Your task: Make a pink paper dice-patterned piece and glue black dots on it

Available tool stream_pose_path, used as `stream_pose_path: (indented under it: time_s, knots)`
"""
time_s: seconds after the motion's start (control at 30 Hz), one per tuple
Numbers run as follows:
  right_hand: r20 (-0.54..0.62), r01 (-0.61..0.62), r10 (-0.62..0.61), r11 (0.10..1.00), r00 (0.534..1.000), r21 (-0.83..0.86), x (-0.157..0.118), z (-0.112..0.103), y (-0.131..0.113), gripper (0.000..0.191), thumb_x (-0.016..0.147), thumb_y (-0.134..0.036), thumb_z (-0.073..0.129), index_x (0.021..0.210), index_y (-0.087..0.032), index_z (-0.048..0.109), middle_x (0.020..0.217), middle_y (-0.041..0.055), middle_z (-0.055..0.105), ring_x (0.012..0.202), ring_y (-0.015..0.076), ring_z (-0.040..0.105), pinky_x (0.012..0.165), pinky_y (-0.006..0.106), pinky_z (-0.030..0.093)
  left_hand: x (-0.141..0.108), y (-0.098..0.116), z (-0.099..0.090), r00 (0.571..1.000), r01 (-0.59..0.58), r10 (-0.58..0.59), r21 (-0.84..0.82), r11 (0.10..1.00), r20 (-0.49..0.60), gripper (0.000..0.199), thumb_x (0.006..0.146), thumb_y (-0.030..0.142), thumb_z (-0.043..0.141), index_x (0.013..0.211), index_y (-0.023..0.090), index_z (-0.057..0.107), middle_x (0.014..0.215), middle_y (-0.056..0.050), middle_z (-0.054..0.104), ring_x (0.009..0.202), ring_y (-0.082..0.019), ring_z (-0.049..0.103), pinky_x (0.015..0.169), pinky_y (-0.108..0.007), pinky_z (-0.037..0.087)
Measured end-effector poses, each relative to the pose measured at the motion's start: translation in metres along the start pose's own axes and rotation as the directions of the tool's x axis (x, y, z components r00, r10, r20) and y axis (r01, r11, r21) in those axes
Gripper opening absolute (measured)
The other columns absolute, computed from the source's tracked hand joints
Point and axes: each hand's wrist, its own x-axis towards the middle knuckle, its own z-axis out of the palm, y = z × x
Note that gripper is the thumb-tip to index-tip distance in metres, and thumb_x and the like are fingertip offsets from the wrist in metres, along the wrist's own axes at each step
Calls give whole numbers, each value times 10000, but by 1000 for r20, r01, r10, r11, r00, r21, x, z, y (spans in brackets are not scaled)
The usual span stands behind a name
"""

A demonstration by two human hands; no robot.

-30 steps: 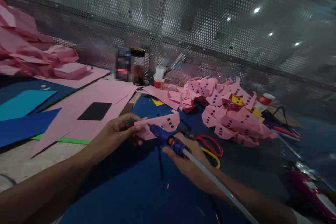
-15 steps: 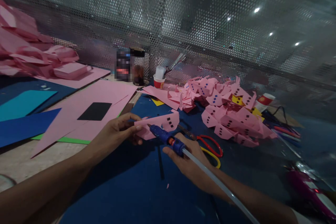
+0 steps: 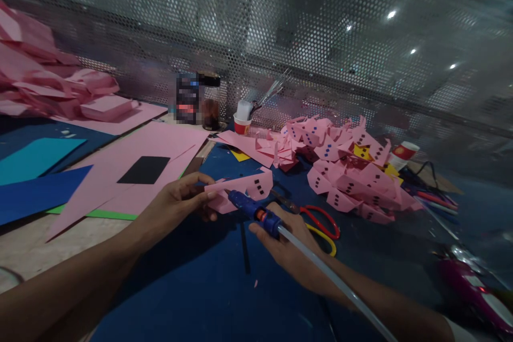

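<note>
The left hand [image 3: 192, 197] pinches 1 pink paper piece [image 3: 260, 184] above the blue surface [image 3: 192, 288]. The right hand [image 3: 294, 248] grips 1 blue glue gun [image 3: 250, 207], its nozzle at the paper, just beside red-and-yellow-handled scissors [image 3: 320, 222].

**Pink paper piece [image 3: 236, 184] at the nozzle of a blue glue gun [image 3: 245, 204]**

Held above the blue desk [image 3: 192, 288], pinched near the left end by the left hand [image 3: 186, 199]. Looks folded and thin, with a long upper strip and another pink part showing below. Slants gently, rising to the right toward a blunt, angled end. Bears a cluster of small black squares near that end.

Gripped from below and to the right by the right hand [image 3: 294, 256], nozzle aimed up and left at the paper's middle. Too fine there to tell touching from just beside. Shows an orange part within the blue body. Has a long, translucent glue stick [image 3: 334, 278] at the rear, running down to the lower right.
</note>
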Motion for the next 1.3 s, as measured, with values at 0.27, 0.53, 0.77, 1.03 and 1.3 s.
stream_pose_path:
  time_s: [0.27,0.53,0.77,1.03,1.3]
  knots:
    - [-18,-6,6,1000,1000,-15,0,1,1,181,924,-404,548,883,-227,556,677,-20,545,575,132,472,530,228,321,-1,4,1,1000,2,-2,1,1000,-7,269,850,416,688,1006,223,585,743,8,724,622,-179,715,630,-292,599]
    - [-12,-23,23,1000,1000,-9,0,0,-1,190,922,-406,543,851,-230,529,669,-24,522,557,123,435,505,225,283,-1,6,1,1000,10,-10,-3,1000,1,264,848,422,686,1001,226,595,767,1,733,633,-180,714,647,-299,601]
    - [11,-26,26,1000,1000,-1,0,0,0,226,934,-404,528,805,-233,457,650,-47,478,554,114,380,513,230,278,-1,8,3,1000,21,-21,-18,1000,9,268,845,424,693,982,216,595,752,3,727,623,-175,709,639,-294,598]
    - [-8,-23,23,999,1000,-22,-1,-1,-3,173,931,-371,530,841,-225,511,679,-29,514,566,117,415,525,234,291,-2,10,3,999,35,-35,-7,999,3,283,838,441,693,999,230,594,773,0,740,637,-184,715,658,-308,600]
    - [-1,-11,11,1000,1000,-17,0,-2,-1,203,928,-383,536,809,-224,493,646,-37,484,543,116,405,507,229,302,-1,7,2,999,38,-38,-29,999,0,290,819,447,711,976,231,598,755,1,735,623,-179,710,643,-298,594]
